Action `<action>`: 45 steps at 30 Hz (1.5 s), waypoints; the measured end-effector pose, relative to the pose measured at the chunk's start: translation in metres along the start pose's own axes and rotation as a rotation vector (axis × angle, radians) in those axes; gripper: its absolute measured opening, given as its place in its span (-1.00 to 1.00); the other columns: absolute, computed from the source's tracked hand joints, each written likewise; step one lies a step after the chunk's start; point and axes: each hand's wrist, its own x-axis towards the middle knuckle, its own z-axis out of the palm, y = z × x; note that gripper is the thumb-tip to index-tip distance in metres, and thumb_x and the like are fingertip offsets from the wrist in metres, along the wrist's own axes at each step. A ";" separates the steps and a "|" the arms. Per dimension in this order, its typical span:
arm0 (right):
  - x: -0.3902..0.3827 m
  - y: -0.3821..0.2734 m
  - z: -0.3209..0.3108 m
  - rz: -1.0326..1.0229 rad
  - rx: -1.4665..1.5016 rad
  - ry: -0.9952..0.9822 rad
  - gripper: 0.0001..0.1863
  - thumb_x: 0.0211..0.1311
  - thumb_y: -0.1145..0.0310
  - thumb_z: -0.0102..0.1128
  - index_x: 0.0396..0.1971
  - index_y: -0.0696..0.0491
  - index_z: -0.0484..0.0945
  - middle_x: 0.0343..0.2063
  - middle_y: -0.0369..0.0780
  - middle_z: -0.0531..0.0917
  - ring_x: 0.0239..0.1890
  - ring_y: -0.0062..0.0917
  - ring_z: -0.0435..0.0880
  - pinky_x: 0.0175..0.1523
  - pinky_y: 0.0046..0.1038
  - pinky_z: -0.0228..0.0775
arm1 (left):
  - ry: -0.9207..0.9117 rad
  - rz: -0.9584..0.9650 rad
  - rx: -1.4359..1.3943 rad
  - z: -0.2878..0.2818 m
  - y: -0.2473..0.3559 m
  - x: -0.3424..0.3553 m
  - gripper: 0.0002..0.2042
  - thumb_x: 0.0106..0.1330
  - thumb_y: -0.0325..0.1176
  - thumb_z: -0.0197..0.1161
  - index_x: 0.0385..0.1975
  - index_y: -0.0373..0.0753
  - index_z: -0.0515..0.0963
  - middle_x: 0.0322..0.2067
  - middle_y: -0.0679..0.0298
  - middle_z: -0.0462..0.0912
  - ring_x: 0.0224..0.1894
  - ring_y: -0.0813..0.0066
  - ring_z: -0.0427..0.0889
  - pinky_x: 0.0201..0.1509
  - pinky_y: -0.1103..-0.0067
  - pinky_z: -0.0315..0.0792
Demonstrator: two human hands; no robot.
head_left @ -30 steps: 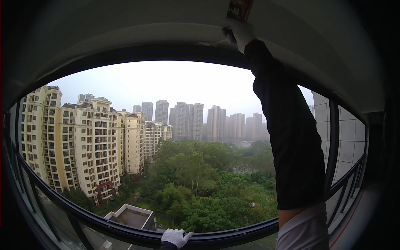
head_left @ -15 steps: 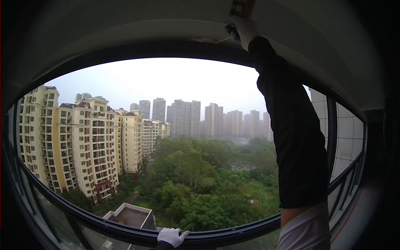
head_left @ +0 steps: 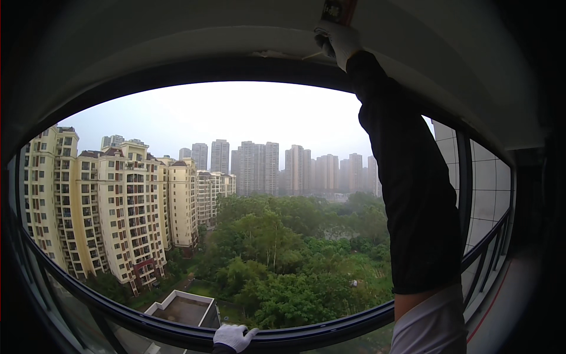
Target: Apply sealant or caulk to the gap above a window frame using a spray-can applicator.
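Note:
My right arm, in a dark sleeve cover, reaches up to the top of the window opening. The white-gloved right hand (head_left: 339, 42) is closed around the lower end of a red-and-dark spray can (head_left: 338, 10), whose top runs out of view. From the hand a thin pale nozzle tube (head_left: 312, 56) points left toward the joint above the dark upper window frame (head_left: 236, 69). A ragged whitish patch (head_left: 270, 54) lies along that joint. Below, my white-gloved left hand (head_left: 233, 337) holds the dark window rail (head_left: 277, 338), its fingers bent over the top.
A pale ceiling beam (head_left: 177, 41) curves above the opening. Glass panels (head_left: 76, 307) stand below the rail. At right are a dark upright post (head_left: 465, 183) and a tiled wall (head_left: 494, 183). Far below outside are trees (head_left: 283, 248), a low flat roof (head_left: 184, 308) and tall buildings (head_left: 132, 206).
My view has shifted slightly, so the scene and both hands sit a little farther left. The whitish patch now extends farther left of the nozzle tube. Both grips look unchanged.

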 end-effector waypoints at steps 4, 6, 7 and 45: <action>0.003 0.003 -0.004 0.018 0.013 0.010 -0.75 0.34 0.15 0.39 -0.24 0.04 0.72 -0.43 -0.27 0.76 -0.46 -0.65 0.74 -0.57 -0.68 0.33 | 0.030 -0.016 -0.022 -0.004 -0.003 -0.003 -0.46 0.52 0.16 0.08 -0.45 -0.17 0.74 -0.38 0.02 0.78 -0.28 -0.06 0.76 -0.12 0.12 0.60; 0.005 0.003 -0.006 0.005 0.004 -0.003 -0.73 0.35 0.14 0.39 -0.21 0.04 0.72 -0.40 -0.27 0.76 -0.44 -0.64 0.76 -0.56 -0.67 0.35 | 0.036 -0.018 -0.028 -0.009 -0.004 -0.005 -0.46 0.52 0.16 0.08 -0.46 -0.17 0.74 -0.37 0.02 0.78 -0.28 -0.06 0.76 -0.12 0.12 0.59; 0.004 0.002 -0.007 0.005 0.004 -0.003 -0.73 0.35 0.14 0.39 -0.21 0.04 0.72 -0.40 -0.27 0.76 -0.44 -0.64 0.76 -0.56 -0.67 0.35 | 0.024 -0.024 -0.037 -0.012 -0.005 -0.005 -0.45 0.52 0.16 0.08 -0.46 -0.17 0.75 -0.37 0.02 0.78 -0.27 -0.06 0.76 -0.12 0.12 0.59; 0.006 -0.016 -0.052 -0.063 0.137 -0.024 -0.75 0.35 0.22 0.35 -0.49 0.01 0.60 -0.61 -0.26 0.63 -0.66 -0.56 0.59 -0.59 -0.53 0.38 | 0.383 0.777 0.066 -0.191 0.076 0.152 -0.33 0.40 -0.06 0.40 0.39 -0.29 0.37 0.25 -0.05 0.51 0.34 -0.09 0.51 0.38 0.12 0.51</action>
